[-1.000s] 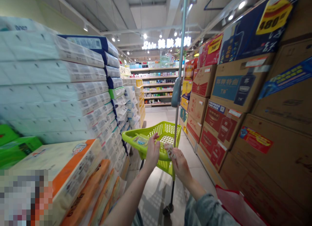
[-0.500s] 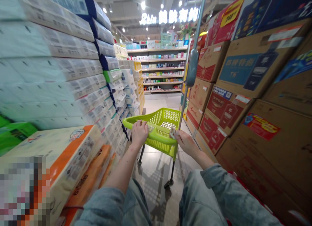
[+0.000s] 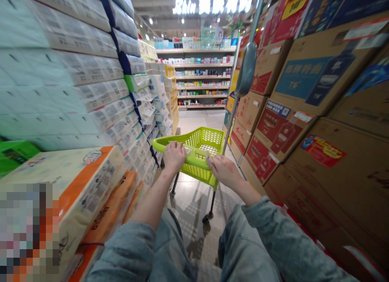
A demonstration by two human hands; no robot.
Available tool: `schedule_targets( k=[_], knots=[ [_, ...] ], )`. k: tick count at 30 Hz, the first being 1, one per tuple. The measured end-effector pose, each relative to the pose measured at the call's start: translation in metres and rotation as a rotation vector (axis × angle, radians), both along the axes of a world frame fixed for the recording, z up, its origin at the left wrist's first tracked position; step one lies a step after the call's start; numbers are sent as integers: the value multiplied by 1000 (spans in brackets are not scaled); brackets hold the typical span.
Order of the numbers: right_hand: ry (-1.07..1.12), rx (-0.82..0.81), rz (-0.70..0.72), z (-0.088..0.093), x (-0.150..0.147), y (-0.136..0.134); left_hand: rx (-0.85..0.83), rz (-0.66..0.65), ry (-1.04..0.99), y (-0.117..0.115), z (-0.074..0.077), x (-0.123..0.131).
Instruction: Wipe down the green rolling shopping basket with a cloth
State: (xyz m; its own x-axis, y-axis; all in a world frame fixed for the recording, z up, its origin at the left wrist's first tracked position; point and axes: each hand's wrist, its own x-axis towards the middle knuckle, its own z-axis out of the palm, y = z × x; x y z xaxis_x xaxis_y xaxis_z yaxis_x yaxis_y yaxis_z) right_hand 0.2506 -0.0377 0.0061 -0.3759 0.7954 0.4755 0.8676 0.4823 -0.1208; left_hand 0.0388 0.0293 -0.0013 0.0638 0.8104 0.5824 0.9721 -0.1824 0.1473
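Observation:
A lime-green cart basket (image 3: 197, 172) on thin dark legs with wheels stands in front of me. My left hand (image 3: 174, 155) is wrapped over its near rim, left of the middle. At the right part of the same rim is my right hand (image 3: 221, 168), its fingers closed, with a small pale crumpled item (image 3: 208, 156) at the fingertips. A grey pole (image 3: 231, 124) with a blue-grey fitting (image 3: 246, 69) rises at the cart's right side. The basket's visible inside shows only its perforated walls and floor.
Stacked tissue packs (image 3: 60, 95) line the left side, with an orange-and-cream pack (image 3: 75, 164) near me. Cardboard cartons (image 3: 304, 77) are piled on the right. Ahead, past the tiled floor (image 3: 202, 119), stand shelves (image 3: 203, 77) of small products.
My right hand has moved left, onto the cart's rim, with the pale item. The stacks on both sides and the shelves have shifted slightly in view.

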Motion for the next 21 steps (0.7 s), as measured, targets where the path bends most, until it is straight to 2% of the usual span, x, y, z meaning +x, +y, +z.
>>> schedule_targets(
  k=[3,5,7,11,14,16,21],
  knots=[
    [-92,-106,-144,14,1,8,-6,48,5,-8,3,11],
    [-105,-96,-197,13,2,7,-11,80,9,-13,5,20],
    [-70,11,-195,2,1,0,-21,98,14,-17,7,26],
    [16,334,-88,-37,-5,-20,-44,109,19,-20,9,33],
    [14,409,-93,-53,-12,-25,-58,111,25,-19,10,34],
    [-4,388,-127,-51,-16,-21,-63,113,33,-19,10,36],
    [-84,248,-215,-26,-24,0,-59,117,76,-20,11,41]
  ],
)
